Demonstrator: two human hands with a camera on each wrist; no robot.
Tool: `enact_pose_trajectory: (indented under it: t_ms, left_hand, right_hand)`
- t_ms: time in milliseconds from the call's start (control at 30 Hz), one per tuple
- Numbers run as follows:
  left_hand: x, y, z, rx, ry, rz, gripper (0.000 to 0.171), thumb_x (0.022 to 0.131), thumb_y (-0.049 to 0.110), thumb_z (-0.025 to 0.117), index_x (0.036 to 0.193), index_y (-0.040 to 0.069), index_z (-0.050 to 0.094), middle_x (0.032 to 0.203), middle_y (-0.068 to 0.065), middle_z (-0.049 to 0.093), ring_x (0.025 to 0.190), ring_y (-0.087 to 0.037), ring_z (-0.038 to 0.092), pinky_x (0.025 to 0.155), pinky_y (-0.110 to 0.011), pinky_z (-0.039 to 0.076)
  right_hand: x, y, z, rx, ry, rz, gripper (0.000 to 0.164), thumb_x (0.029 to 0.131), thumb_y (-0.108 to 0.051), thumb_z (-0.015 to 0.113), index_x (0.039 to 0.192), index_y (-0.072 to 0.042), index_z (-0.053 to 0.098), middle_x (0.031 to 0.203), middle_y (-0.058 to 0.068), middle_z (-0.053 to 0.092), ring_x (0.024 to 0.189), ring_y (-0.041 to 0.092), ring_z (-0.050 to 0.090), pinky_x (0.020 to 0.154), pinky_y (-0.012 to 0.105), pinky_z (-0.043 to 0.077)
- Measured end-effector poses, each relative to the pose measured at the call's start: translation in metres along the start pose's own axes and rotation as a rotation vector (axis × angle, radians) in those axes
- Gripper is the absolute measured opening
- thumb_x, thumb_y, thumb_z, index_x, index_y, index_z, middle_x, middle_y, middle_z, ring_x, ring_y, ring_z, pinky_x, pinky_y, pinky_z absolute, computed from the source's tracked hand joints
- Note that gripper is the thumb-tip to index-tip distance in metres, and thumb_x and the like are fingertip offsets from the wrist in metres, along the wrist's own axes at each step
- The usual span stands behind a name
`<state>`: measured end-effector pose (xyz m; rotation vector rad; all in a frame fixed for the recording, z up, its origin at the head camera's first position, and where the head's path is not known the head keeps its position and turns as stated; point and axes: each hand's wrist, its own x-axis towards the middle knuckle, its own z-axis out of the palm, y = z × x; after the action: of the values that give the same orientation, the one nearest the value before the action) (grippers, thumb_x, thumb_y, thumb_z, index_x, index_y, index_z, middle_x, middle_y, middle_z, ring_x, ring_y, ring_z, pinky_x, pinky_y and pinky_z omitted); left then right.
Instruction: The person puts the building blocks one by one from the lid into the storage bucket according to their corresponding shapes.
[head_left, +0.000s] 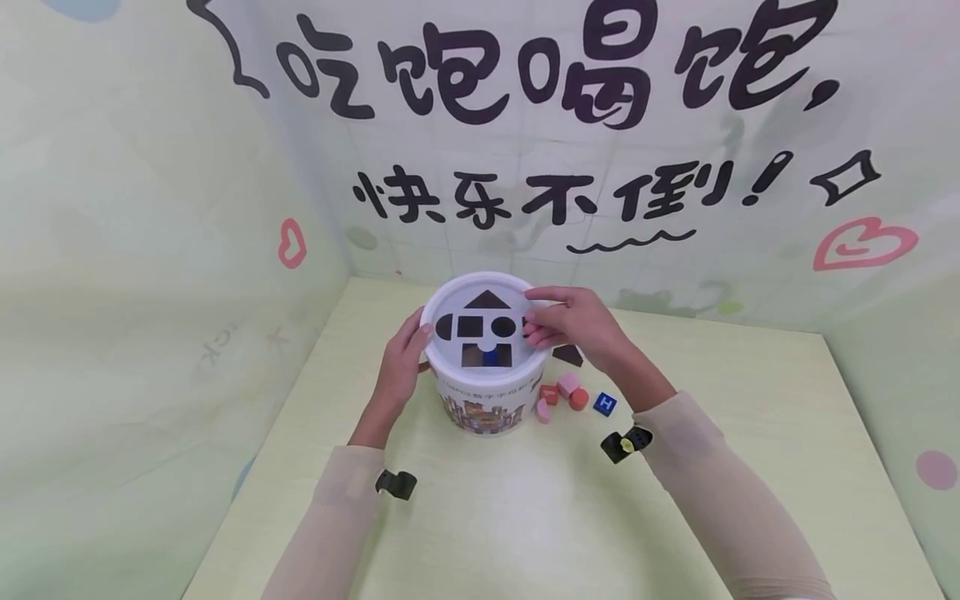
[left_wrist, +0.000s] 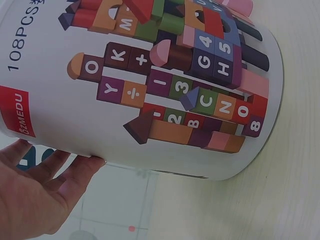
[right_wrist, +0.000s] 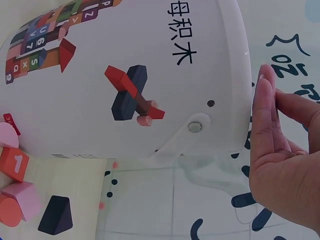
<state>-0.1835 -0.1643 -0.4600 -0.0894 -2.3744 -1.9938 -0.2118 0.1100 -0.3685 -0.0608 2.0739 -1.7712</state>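
At nine o'clock the left hand (head_left: 397,367) grasps the bucket (head_left: 487,408); at three the right hand (head_left: 585,325), grip released, touches the lid (head_left: 453,302). Even pressure should prevent tipping.

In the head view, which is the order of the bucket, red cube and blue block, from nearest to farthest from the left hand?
1. Bucket, touching the left hand.
2. Red cube, on the table, right of the bucket.
3. Blue block, farther right on the table.

I see a white bucket (head_left: 483,404) with multicoloured block print (left_wrist: 205,100), a pale lid (head_left: 450,357) with dark cutouts (head_left: 470,327), blue block (head_left: 604,404) bearing white H, beige sleeves (head_left: 341,517), pale yellow worktop (head_left: 487,517).
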Motion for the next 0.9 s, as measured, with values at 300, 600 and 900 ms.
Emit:
enact_pose_trajectory:
  t_ms: [300,600,900]
  left_hand:
    - [0.000,0.000,0.000,0.000,0.001,-0.003,0.053,0.100,0.046,0.044,0.149,0.024,0.042,0.140,-0.010,0.053,0.116,-0.031,0.059,0.087,-0.047,0.057]
    - [0.000,0.001,0.000,0.004,-0.004,0.000,0.053,0.101,0.044,0.044,0.149,0.023,0.040,0.141,-0.010,0.052,0.117,-0.032,0.058,0.087,-0.048,0.057]
    - [0.000,0.002,0.001,0.010,-0.002,0.000,0.053,0.101,0.044,0.043,0.150,0.023,0.040,0.142,-0.010,0.051,0.118,-0.032,0.057,0.087,-0.048,0.057]
  right_hand:
    - [0.000,0.007,-0.014,-0.031,0.033,0.012,0.042,0.093,-0.015,0.065,0.134,-0.007,0.056,0.092,0.017,0.072,0.076,0.023,0.072,0.079,0.039,0.061]
    - [-0.003,0.025,-0.032,-0.006,0.067,0.017,0.044,0.094,-0.014,0.064,0.135,-0.003,0.054,0.087,0.010,0.072,0.073,0.018,0.071,0.074,0.032,0.062]
    - [-0.004,0.054,-0.046,-0.011,0.084,0.087,0.043,0.095,-0.017,0.062,0.135,-0.003,0.054,0.103,0.021,0.070,0.075,0.018,0.071,0.075,0.031,0.061]
